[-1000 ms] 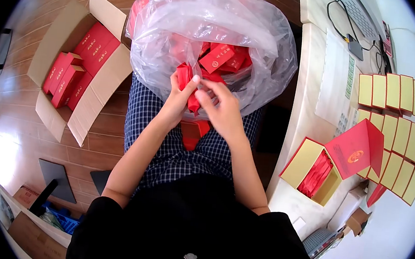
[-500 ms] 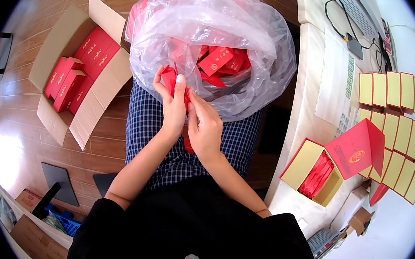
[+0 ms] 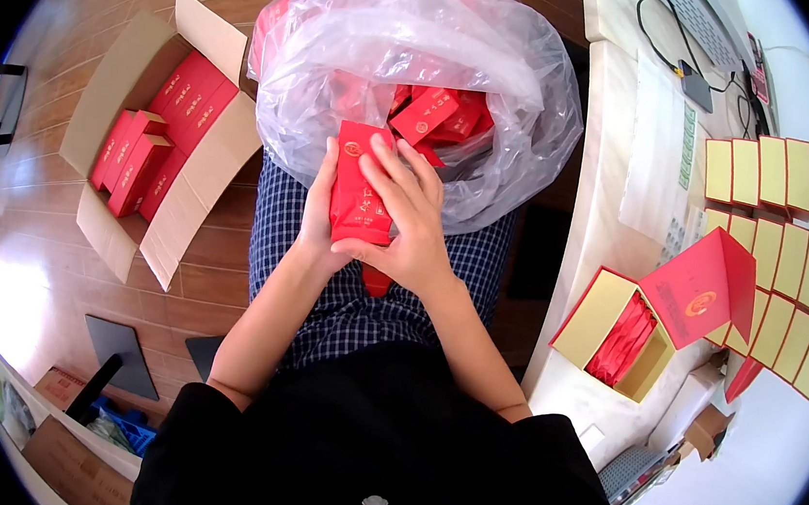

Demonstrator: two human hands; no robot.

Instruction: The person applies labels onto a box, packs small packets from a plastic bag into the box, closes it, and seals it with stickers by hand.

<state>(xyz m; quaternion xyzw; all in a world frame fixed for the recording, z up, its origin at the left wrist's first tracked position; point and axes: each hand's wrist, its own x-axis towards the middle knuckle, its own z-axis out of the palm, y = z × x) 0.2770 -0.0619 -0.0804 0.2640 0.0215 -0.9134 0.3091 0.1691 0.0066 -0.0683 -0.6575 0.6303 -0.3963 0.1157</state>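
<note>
A red sachet [image 3: 357,185] with gold printing is held upright between my two hands, its printed face turned up toward me. My left hand [image 3: 317,220] grips its left edge. My right hand [image 3: 415,220] closes over its right side, with the thumb along the bottom edge and the fingers across the front. Just beyond them, a large clear plastic bag [image 3: 338,37] rests over my lap, with many similar red sachets [image 3: 427,115] showing in its opening. Another red item [image 3: 375,281] lies on my lap beneath my wrists, mostly hidden.
On the table [image 3: 583,172] to my right stands an open red gift box [image 3: 648,370] holding red sachets [image 3: 622,342]. Rows of yellow-faced boxes [image 3: 765,250] lie beyond it. Left on the floor, a cardboard carton [image 3: 197,199] contains red boxes [image 3: 138,168].
The sachet, earlier crumpled and pinched between both hands, now faces me flat with its print visible. My right hand has moved up and around its right side.
</note>
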